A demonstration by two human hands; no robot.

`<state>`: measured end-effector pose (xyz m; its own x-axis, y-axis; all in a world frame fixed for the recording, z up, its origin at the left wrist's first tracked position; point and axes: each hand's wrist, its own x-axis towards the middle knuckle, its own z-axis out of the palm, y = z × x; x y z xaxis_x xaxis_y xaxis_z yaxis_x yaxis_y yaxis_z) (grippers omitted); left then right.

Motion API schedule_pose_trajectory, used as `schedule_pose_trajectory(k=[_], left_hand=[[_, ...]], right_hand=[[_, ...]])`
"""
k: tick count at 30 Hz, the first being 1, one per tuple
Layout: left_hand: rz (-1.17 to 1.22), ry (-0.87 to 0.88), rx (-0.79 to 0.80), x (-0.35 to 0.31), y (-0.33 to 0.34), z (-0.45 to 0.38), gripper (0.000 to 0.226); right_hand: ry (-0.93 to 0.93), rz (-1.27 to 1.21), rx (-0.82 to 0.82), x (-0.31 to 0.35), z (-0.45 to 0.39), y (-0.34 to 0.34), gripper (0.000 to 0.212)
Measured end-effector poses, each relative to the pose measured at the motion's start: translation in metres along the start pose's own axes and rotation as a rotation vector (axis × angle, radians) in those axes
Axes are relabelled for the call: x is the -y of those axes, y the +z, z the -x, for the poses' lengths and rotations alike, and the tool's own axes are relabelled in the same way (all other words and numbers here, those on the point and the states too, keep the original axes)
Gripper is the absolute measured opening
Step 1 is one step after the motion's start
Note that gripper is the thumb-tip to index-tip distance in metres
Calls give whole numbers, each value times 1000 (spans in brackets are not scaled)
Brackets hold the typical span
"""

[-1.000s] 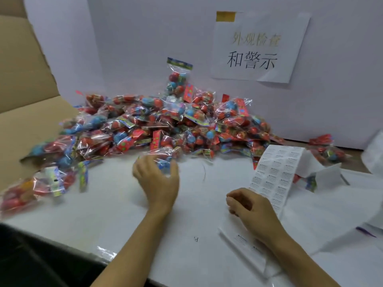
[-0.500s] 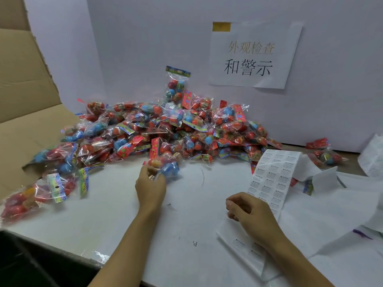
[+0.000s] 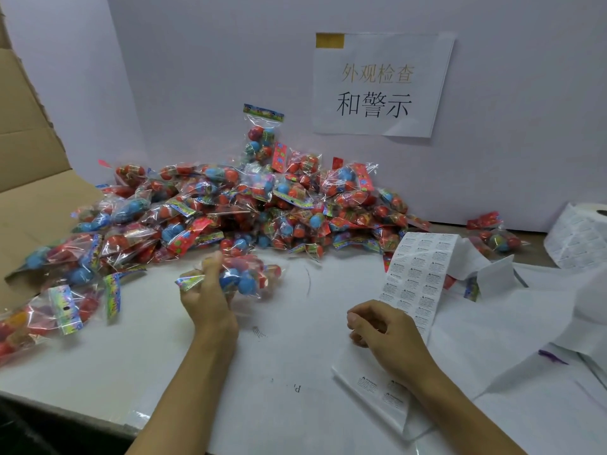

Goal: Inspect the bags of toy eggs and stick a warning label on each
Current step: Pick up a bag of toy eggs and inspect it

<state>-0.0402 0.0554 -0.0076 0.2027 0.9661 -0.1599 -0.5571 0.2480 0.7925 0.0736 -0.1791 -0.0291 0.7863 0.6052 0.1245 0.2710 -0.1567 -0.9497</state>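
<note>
A big heap of clear bags of red and blue toy eggs [image 3: 249,205] lies along the back of the white table [image 3: 289,362]. My left hand [image 3: 207,300] grips one bag of eggs [image 3: 243,279] just in front of the heap, lifted a little off the table. A strip of warning labels [image 3: 417,277] curls up at the right. My right hand [image 3: 384,333] rests with curled fingers on the strip's lower part; whether it pinches a label is hidden.
More egg bags [image 3: 56,307] spill onto an open cardboard box [image 3: 29,205] at the left. A label roll [image 3: 581,234] stands at the far right, with a few bags [image 3: 496,238] beside it. Loose backing paper [image 3: 525,323] covers the right side. A paper sign [image 3: 377,83] hangs on the wall.
My left hand took a bag from the heap's front edge and drew it toward me, turning it sideways. My right hand stayed on the label strip.
</note>
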Motion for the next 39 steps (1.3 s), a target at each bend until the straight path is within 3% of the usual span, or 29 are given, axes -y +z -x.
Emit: schedule_pose_trajectory(k=[4, 7, 8, 10, 12, 14, 19, 22, 24, 28, 32, 37, 39], left_hand=[[-297, 382, 116, 7, -3, 8, 45], [-318, 492, 269, 8, -2, 12, 54], [-290, 463, 303, 7, -1, 13, 59], [-142, 239, 392, 3, 1, 13, 57], [-30, -35, 559, -1, 3, 17, 32], [-57, -182, 685, -1, 4, 21, 23], [-199, -329, 935, 12, 6, 41, 33], [-325, -353, 1072, 22, 7, 54, 37], [-346, -362, 1100, 27, 8, 62, 40], [-427, -307, 1020, 29, 11, 69, 14], [-413, -280, 980, 27, 10, 68, 13], [-369, -287, 963, 27, 10, 68, 8], [-342, -314, 966, 27, 10, 67, 21]], right_hand=[[-6, 41, 0, 0, 0, 1, 10], [-8, 44, -5, 0, 0, 0, 10], [-9, 41, -9, 0, 0, 0, 10], [-17, 24, -18, 0, 0, 0, 11], [-33, 6, -25, 0, 0, 0, 8], [-37, -43, -34, 2, 0, 0, 3], [-55, -190, -7, 13, 3, -1, 35], [-117, -153, 39, 15, 6, -1, 26], [-131, -131, 10, 15, 7, 0, 24], [-125, -206, 18, 18, 6, -1, 29], [-26, -370, 82, 19, 6, 0, 35], [24, -256, 68, 18, 6, 2, 39], [12, -253, 43, 17, 5, 2, 34]])
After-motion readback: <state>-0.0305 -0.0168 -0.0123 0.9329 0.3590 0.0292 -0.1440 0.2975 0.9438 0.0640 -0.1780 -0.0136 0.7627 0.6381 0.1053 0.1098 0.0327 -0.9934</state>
